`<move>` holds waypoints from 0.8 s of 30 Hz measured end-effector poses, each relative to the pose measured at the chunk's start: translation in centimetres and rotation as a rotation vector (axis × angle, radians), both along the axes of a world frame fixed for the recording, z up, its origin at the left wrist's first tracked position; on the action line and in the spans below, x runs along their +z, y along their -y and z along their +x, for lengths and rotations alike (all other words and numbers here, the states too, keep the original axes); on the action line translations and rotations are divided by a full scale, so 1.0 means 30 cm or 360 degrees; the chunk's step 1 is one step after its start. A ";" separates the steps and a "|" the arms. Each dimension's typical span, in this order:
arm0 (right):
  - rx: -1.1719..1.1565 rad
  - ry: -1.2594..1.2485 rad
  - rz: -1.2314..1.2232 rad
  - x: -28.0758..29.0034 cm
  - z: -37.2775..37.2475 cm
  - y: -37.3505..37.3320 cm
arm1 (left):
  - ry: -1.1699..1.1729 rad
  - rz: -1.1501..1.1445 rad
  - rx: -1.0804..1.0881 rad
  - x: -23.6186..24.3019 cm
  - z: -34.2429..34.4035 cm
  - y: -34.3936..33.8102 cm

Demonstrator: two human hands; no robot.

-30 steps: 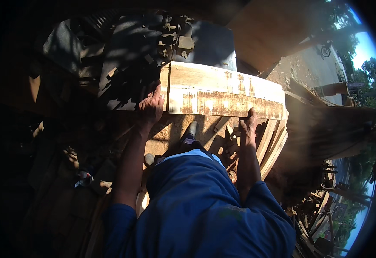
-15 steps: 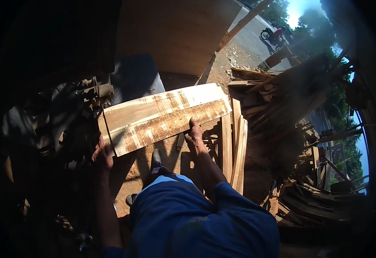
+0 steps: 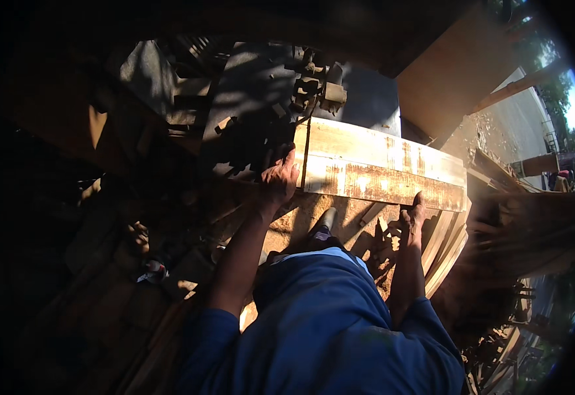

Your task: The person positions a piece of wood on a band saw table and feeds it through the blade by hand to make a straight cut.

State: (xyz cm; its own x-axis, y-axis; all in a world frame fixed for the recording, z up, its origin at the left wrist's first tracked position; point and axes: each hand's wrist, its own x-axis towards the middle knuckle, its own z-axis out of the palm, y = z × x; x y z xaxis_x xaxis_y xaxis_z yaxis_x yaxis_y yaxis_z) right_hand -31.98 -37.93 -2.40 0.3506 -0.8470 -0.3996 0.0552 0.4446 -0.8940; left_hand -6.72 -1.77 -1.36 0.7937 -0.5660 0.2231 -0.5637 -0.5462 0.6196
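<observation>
Pale boards (image 3: 379,155), one with rough brown streaks, lie across a dark worktop (image 3: 373,92), a narrower pale piece at their left end. My left hand (image 3: 282,170) lies on that left end, fingers extended toward the metal machine fittings (image 3: 331,92) just beyond. My right hand (image 3: 414,212) grips the near edge of the streaked board (image 3: 366,184) toward its right end, thumb on top, other fingers partly hidden underneath. Small dark offcuts and deep shadow surround my left hand on the worktop.
Long planks (image 3: 442,247) stand beside my right arm. Scrap wood piles lie farther right, near a plywood sheet (image 3: 435,49), a slanted post (image 3: 518,85) and a sunlit road (image 3: 524,125). My booted foot (image 3: 327,220) is on dirt below. Shadowed timber fills the left side.
The view swung right toward the road, then back, so the scene now sits somewhat right of where it was. Both hands stay at the same boards, which look little moved on the worktop.
</observation>
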 end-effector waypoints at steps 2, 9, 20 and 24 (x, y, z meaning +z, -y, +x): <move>0.0029 -0.0051 0.0013 0.026 -0.004 0.003 | 0.0067 -0.0076 -0.0088 -0.005 -0.001 -0.001; -0.0127 -0.0079 0.0103 0.022 0.011 0.025 | 0.0509 -0.0123 0.0015 0.006 0.006 0.030; -0.0046 0.0005 0.0132 0.009 0.005 0.027 | 0.0581 -0.0118 0.0040 0.011 -0.001 0.026; -0.0079 -0.0063 0.0079 0.025 0.001 0.026 | 0.0425 -0.0037 0.0023 0.026 -0.012 0.022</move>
State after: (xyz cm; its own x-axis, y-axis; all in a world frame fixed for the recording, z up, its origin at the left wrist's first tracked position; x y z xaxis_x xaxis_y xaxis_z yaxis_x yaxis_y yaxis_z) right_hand -31.94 -38.71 -1.66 0.2920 -0.8416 -0.4544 0.0432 0.4862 -0.8728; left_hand -7.09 -2.44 -0.59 0.7127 -0.5474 0.4387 -0.7013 -0.5426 0.4623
